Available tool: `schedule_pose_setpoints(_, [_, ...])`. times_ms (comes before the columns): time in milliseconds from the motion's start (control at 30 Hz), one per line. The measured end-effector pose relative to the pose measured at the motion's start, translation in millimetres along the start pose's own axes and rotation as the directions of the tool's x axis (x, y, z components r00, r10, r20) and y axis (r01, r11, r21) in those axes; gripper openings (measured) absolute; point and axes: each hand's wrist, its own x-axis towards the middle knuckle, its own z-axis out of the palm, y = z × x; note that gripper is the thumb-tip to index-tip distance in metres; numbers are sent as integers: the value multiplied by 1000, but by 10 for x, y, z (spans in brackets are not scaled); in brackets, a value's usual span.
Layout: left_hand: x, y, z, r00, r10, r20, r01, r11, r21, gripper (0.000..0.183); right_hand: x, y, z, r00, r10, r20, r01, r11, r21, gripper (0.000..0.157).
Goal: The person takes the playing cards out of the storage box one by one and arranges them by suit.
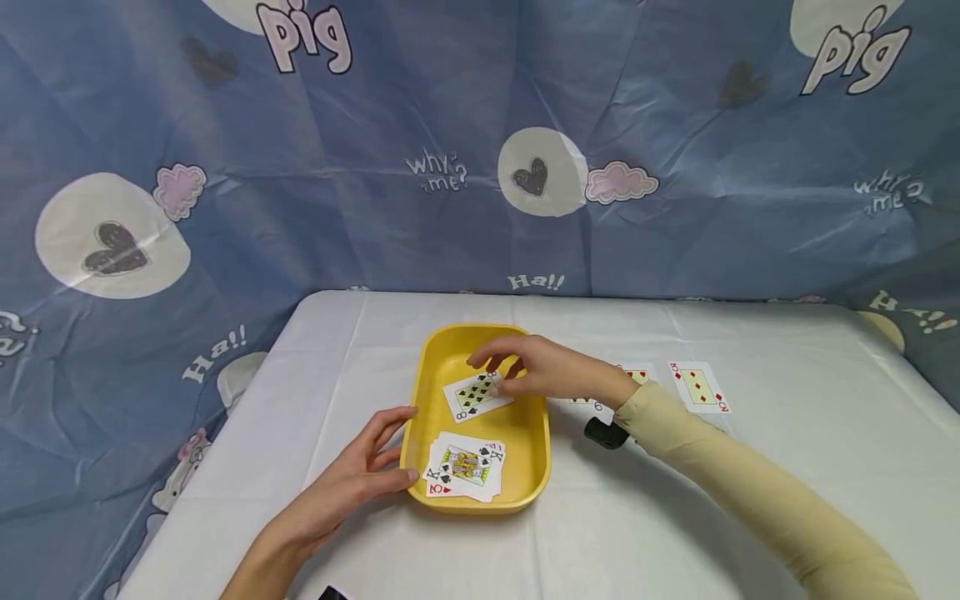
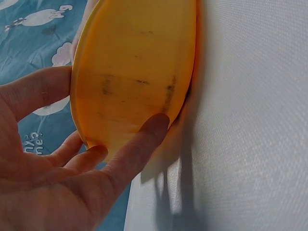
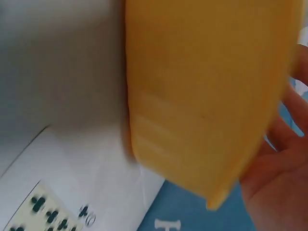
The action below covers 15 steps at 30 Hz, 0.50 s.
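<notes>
head: eight of spades in far half of yellow tray, long axis slanting across it, right end higher. right hand over that end, fingers loosely bent and parted, nothing pinched; cannot tell if thumb touches card. tray's own long axis runs away from the person. left hand spread, fingertips against tray's left side, not wrapped round. king of spades tops a pile near the close end, three of hearts peeking out. beyond the tray: diamond card; cream sleeve and black device partly block other cards. white cloth below, creased blue backdrop behind.

left wrist: thumb flat on smooth, curved, scuffed tray wall; index at rim.

right wrist: blurred tray wall hides part of right hand; club card on the cloth, partly cropped.
</notes>
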Motion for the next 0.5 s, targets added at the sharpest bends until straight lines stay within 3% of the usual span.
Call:
schedule_pose_setpoints(200, [-12,-1,1,1000,6,2,-6,1000,-2,71,257,6,71,993,47,110,-40,997,-63,47])
schedule_pose_setpoints(500, [-18,3,-6,1000,9,14,-9,1000,-8,71,479,64,91,966,116,232,-75,981,-180,55])
